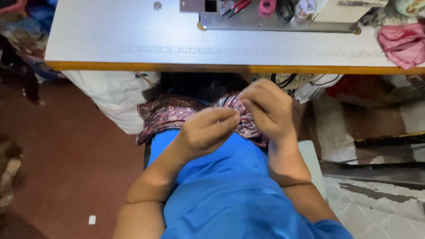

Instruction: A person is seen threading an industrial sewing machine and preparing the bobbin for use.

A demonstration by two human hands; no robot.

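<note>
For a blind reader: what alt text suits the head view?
Both hands, left hand and right hand, pinch a patterned maroon cloth on a lap in blue, below the edge of a grey sewing table holding pink fabric.

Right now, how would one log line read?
left hand: pinching patterned fabric | right hand: gripping same fabric | fabric: on lap, below sewing table

Single view only, head-worn camera, nothing to overlap with. Looks steeply down over wearer's own chest and lap. Close range: left hand [206,130] and right hand [268,108] meet near frame centre, pinching patterned cloth [170,113]. Beyond grip, farther from wearer, white table [110,40] edge runs across top of frame. Floor [66,146] shows left of grip.
</note>
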